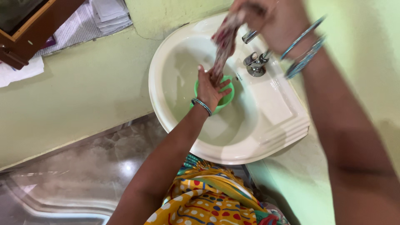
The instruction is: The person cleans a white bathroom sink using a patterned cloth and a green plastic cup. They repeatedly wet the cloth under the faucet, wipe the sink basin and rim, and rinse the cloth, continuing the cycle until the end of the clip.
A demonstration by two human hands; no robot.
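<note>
Both hands grasp a twisted reddish patterned cloth (pixel 224 41): right hand (pixel 266 18) clenched above, left hand (pixel 211 89) gripping its lower end over a small green plastic bowl (pixel 227 98) in a white ceramic sink (pixel 266 121).

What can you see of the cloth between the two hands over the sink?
The cloth is a patterned strip, reddish and pale, twisted into a rope and blurred. It runs steeply from the right hand, gripping its top, down to the left hand, gripping its lower end above a green bowl in the white sink. Wetness cannot be told.
</note>
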